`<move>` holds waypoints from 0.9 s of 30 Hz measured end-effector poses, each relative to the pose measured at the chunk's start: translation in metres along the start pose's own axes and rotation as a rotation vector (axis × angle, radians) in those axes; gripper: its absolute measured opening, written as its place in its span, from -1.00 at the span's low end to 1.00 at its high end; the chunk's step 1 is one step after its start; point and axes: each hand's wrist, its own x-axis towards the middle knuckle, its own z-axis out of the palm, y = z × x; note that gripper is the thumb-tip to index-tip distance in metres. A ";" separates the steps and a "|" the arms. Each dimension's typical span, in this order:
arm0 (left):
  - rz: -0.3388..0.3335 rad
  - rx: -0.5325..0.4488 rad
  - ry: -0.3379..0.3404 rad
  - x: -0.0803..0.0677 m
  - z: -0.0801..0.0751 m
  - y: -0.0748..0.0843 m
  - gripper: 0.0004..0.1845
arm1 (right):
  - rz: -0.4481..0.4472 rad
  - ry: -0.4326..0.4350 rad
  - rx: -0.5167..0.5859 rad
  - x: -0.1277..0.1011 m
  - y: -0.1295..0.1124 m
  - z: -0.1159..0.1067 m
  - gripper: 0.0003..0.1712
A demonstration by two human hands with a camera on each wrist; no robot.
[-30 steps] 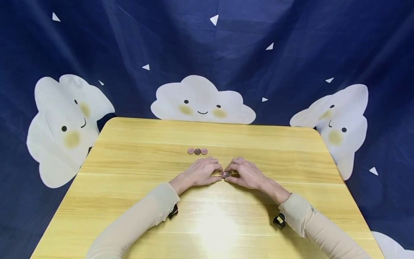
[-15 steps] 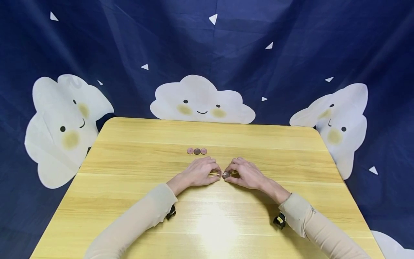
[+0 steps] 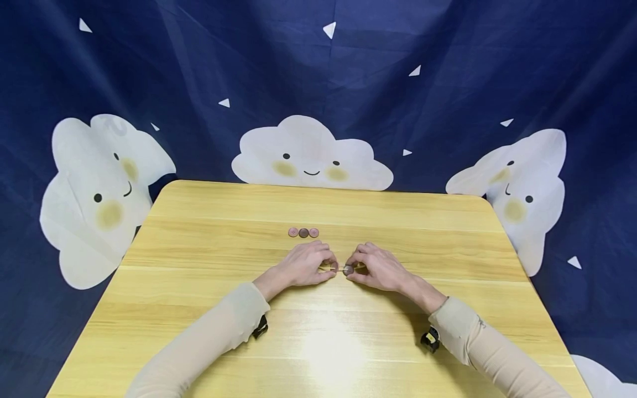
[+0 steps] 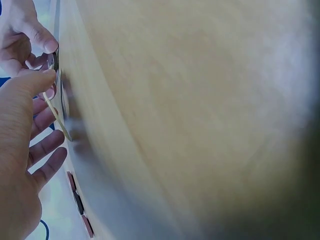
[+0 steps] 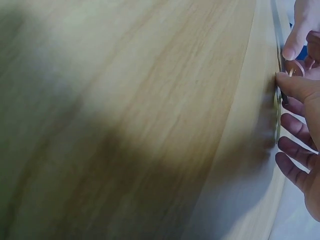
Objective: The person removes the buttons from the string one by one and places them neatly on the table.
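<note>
1. Behind my bench [image 3: 199,309] hangs a dark blue cloth [image 3: 448,66] with white smiling clouds and little white triangles on it.
2. On the far left, one big cloud [image 3: 94,193] peeks out past the corner of the yellow wood.
3. My left sleeve [image 3: 209,337] is a pale sandy colour, and a small black thing sits at the cuff.
4. My left hand [image 3: 306,265] rests on the wood near the middle. Its fingers are curled, and they pinch a thin, pale stick [image 3: 325,269] that looks like wood. I cannot tell just what the stick is.
5. Farther back, just past my left hand, three small round discs [image 3: 303,232] lie in a short row, touching side by side. The two outer ones are pink and the middle one is dark brown.
6. Between my two hands there is one more small dark disc [image 3: 348,270]. It sits right at my fingertips, close to the wood.
7. My right hand [image 3: 378,268] has its fingers curled too, and it pinches that dark disc. My two hands are very close together, almost touching at the tips.
8. My right sleeve [image 3: 478,342] comes in from the lower right, with another small black thing at its cuff.
9. On the far right, another cloud [image 3: 522,188] smiles sideways.
</note>
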 end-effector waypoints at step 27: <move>0.001 -0.019 0.011 -0.004 -0.005 0.000 -0.82 | -0.037 0.002 -0.021 0.015 -0.008 0.008 -0.88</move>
